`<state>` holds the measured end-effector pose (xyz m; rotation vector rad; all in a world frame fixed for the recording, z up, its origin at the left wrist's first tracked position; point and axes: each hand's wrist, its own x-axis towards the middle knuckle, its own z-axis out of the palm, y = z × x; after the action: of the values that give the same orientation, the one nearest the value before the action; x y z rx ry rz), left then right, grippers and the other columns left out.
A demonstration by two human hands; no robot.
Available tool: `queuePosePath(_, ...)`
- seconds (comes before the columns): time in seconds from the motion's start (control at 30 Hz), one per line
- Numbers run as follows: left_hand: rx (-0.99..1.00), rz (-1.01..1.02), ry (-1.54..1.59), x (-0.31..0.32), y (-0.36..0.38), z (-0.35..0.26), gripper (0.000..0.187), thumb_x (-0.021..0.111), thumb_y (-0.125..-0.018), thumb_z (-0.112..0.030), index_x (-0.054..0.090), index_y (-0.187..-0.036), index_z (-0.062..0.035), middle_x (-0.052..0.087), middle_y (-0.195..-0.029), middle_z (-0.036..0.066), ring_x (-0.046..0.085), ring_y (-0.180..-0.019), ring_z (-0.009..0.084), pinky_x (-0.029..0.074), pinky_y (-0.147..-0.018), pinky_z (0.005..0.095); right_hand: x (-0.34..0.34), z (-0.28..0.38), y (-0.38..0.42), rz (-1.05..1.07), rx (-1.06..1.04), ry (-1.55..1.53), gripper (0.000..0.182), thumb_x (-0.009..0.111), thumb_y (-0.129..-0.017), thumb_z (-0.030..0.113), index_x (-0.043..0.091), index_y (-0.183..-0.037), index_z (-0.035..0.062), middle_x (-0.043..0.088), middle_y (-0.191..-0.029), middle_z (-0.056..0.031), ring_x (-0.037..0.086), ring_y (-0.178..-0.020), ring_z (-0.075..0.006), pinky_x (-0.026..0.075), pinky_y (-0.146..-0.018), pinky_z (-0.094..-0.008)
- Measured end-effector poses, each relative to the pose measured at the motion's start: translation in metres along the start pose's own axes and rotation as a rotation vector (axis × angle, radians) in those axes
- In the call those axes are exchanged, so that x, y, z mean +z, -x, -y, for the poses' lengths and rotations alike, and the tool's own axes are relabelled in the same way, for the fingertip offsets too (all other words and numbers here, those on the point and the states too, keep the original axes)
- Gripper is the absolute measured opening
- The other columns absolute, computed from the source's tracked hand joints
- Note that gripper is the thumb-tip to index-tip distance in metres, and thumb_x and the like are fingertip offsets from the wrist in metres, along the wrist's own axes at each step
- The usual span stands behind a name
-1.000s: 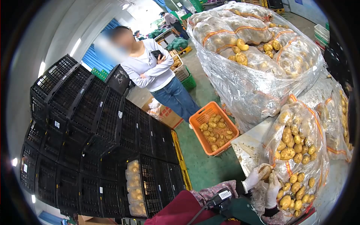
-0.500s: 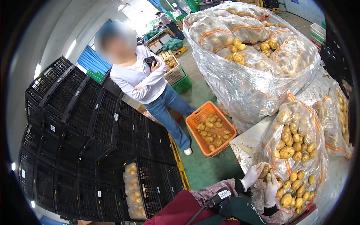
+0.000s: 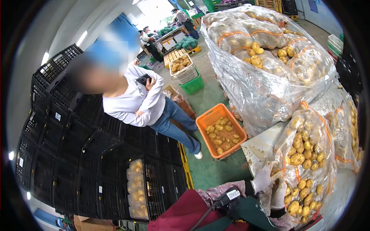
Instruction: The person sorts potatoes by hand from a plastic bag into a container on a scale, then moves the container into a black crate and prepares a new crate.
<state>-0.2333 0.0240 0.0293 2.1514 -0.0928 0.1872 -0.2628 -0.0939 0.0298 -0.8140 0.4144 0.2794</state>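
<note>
My left hand (image 3: pixel 262 180), in a white glove, is at the near edge of an open clear plastic bag (image 3: pixel 327 144) with orange bands. A brown potato (image 3: pixel 275 169) shows partly at its fingertips, and the fingers look closed on it. Just below and to the right, my gloved right hand (image 3: pixel 278 196) lies against the bag's side, close to the left hand. Its fingers are blurred, and their grip does not show. Several potatoes (image 3: pixel 306 194) lie inside the bag beside my hands. The bag rests on a pale tabletop (image 3: pixel 256 150).
An orange crate (image 3: pixel 200 125) of potatoes stands on the floor beyond the table. Behind it stands a person (image 3: pixel 133 96) with folded arms and a phone. A large plastic-lined bin (image 3: pixel 246 96) holds sacks of potatoes. Black crates (image 3: pixel 61 154) are stacked at left.
The view has shifted, with the scene sliding slightly. The potato between my hands is now less visible, and my left hand is more over it. The standing person leans nearer.
</note>
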Motion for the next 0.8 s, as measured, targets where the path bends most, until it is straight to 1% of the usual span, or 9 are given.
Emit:
queuePosePath(0.03, -0.15, 0.108, 0.202, -0.013, -0.003, -0.017, 0.045, 0.059, -0.091, -0.044, 0.054, -0.118, -0.0073, 0.064, -0.102, 0.023, 0.063, -0.092, 0.0416, 0.052, -0.077, 0.0463, -0.027, -0.011, -0.01, 0.045, -0.082, 0.127, 0.031, 0.045, -0.102, 0.03, 0.059, -0.117, 0.0066, 0.063, -0.095, -0.0007, 0.059, -0.075, -0.0099, 0.048, -0.062, -0.0223)
queuePosePath(0.13, -0.132, 0.284, -0.254, -0.014, -0.01, -0.01, 0.04, 0.055, -0.091, -0.043, 0.061, -0.103, -0.0055, 0.068, -0.084, 0.02, 0.066, -0.078, 0.0399, 0.052, -0.069, 0.0471, 0.005, 0.014, 0.007, 0.18, -0.107, 0.241, 0.031, 0.046, -0.102, 0.029, 0.06, -0.116, 0.0056, 0.061, -0.092, 0.0017, 0.054, -0.071, -0.0061, 0.044, -0.059, -0.0193)
queuePosePath(0.2, -0.13, 0.299, -0.279, -0.011, -0.009, -0.003, 0.039, 0.054, -0.091, -0.041, 0.062, -0.101, -0.0045, 0.068, -0.081, 0.02, 0.066, -0.077, 0.0391, 0.051, -0.067, 0.0475, -0.003, 0.002, 0.001, -0.064, -0.197, 0.241, 0.03, 0.047, -0.101, 0.031, 0.061, -0.114, 0.0071, 0.059, -0.083, 0.0029, 0.05, -0.063, -0.0044, 0.041, -0.054, -0.0188)
queuePosePath(0.37, -0.068, 0.359, -0.392, 0.013, -0.006, 0.005, 0.034, 0.055, -0.088, -0.034, 0.064, -0.093, -0.0022, 0.067, -0.077, 0.019, 0.066, -0.071, 0.0367, 0.051, -0.062, 0.047, 0.002, 0.016, 0.021, -0.107, -0.142, 0.147, 0.032, 0.047, -0.101, 0.034, 0.06, -0.117, 0.0097, 0.059, -0.086, 0.0046, 0.05, -0.061, -0.0037, 0.039, -0.05, -0.0178)
queuePosePath(0.43, -0.025, 0.276, -0.349, 0.02, -0.006, 0.008, 0.033, 0.054, -0.089, -0.033, 0.062, -0.096, -0.0021, 0.066, -0.075, 0.019, 0.065, -0.068, 0.0372, 0.05, -0.059, 0.0471, 0.002, 0.023, 0.023, 0.069, -0.075, 0.075, 0.039, 0.046, -0.101, 0.037, 0.055, -0.127, 0.0092, 0.061, -0.103, -0.0004, 0.058, -0.08, -0.0086, 0.048, -0.066, -0.0217)
queuePosePath(0.47, -0.024, 0.254, -0.349, 0.021, -0.004, 0.009, 0.033, 0.054, -0.089, -0.033, 0.062, -0.096, -0.0021, 0.066, -0.075, 0.019, 0.065, -0.068, 0.0372, 0.05, -0.059, 0.0471, 0.001, 0.02, 0.018, 0.088, -0.078, 0.084, 0.039, 0.046, -0.101, 0.037, 0.055, -0.127, 0.0092, 0.061, -0.103, -0.0004, 0.058, -0.08, -0.0086, 0.048, -0.066, -0.0217)
queuePosePath(0.53, 0.05, 0.194, -0.251, 0.023, -0.002, 0.004, 0.033, 0.054, -0.088, -0.031, 0.06, -0.102, -0.0024, 0.065, -0.074, 0.02, 0.064, -0.066, 0.038, 0.05, -0.057, 0.0469, -0.01, 0.011, 0.012, 0.182, -0.223, 0.12, 0.05, 0.037, -0.104, 0.036, 0.041, -0.141, 0.0024, 0.051, -0.136, -0.0086, 0.051, -0.12, -0.0187, 0.041, -0.101, -0.0302)
queuePosePath(0.57, 0.068, 0.173, -0.292, 0.022, -0.001, -0.003, 0.021, 0.054, -0.083, -0.021, 0.063, -0.09, -0.0028, 0.064, -0.069, 0.018, 0.065, -0.063, 0.0363, 0.049, -0.054, 0.0462, -0.015, 0.012, 0.013, 0.223, -0.207, 0.191, 0.058, 0.037, -0.102, 0.044, 0.035, -0.146, 0.0066, 0.043, -0.143, -0.0097, 0.044, -0.128, -0.022, 0.035, -0.108, -0.0357)
queuePosePath(0.8, 0.086, 0.161, -0.187, 0.025, 0.0, -0.011, 0.029, 0.051, -0.088, -0.023, 0.062, -0.106, -0.0029, 0.065, -0.074, 0.02, 0.064, -0.068, 0.038, 0.049, -0.059, 0.048, -0.054, -0.01, -0.014, 0.146, -0.239, 0.134, 0.061, 0.034, -0.102, 0.047, 0.034, -0.146, 0.0044, 0.043, -0.143, -0.0098, 0.045, -0.128, -0.0222, 0.035, -0.109, -0.0347)
